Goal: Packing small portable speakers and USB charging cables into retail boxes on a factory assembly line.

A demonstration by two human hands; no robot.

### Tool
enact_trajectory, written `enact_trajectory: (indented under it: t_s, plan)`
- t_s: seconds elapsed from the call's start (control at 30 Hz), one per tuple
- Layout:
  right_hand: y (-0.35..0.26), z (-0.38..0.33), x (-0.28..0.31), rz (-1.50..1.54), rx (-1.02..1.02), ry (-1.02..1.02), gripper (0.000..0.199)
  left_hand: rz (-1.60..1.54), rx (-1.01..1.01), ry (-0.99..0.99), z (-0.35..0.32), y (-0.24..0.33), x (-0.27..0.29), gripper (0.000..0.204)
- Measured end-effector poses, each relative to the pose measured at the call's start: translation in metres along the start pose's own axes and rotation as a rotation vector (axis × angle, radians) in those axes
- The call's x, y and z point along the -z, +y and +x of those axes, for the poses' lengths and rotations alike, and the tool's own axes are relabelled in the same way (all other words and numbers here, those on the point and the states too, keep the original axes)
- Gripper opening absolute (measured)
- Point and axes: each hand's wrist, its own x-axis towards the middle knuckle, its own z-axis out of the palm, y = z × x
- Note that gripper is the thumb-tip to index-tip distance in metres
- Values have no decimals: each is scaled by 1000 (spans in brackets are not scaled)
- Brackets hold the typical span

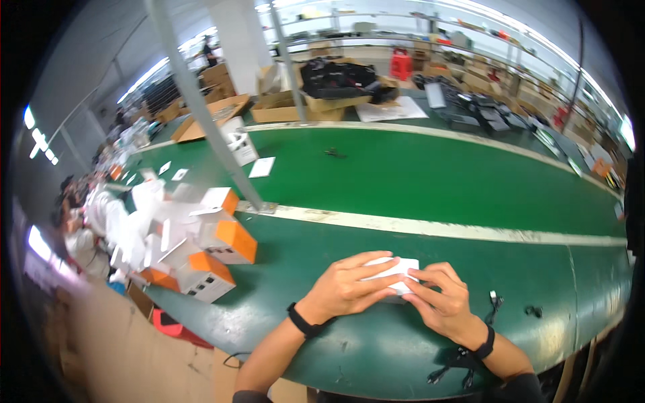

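Note:
A small white box (407, 267) sits between my two hands above the near green tabletop. My left hand (351, 285) lies over its left side, fingers stretched across the top and pressed to it. On the other side my right hand (440, 297) grips the box's right edge with bent fingers and thumb. The lower part of the box is mostly covered by my fingers. To the right of my right hand lies a black cable (494, 305) with a pale plug, and farther right a small black coiled piece (534, 311). More black cables (463, 359) lie beneath my right wrist.
Several open white-and-orange boxes (209, 285) crowd the left of the table. A grey metal post (201, 107) rises behind them. Beyond a pale rail (376, 223) runs a green belt (430, 174) with a small dark item (334, 153) and a white box (240, 144).

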Motion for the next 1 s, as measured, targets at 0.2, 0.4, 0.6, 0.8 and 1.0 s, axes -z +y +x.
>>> enact_trajectory:
  t_s: [0.2,0.4,0.6,0.8,1.0]
  plan:
    - [-12,8,26,40,-180,-38,31,55,-124,65,0,-5,-26,41]
    - [-3,1,15,-21,25,-95,34,13,-42,-62,-9,-4,-6,45]
    - [3,6,9,-2,82,-140,42,-22,-57,-169,-12,-6,-2,53]
    - [42,8,6,133,-14,-156,41,27,119,-258,4,-16,-6,72]
    - [134,19,42,-214,-471,135,56,58,471,-302,-16,-24,12,94]
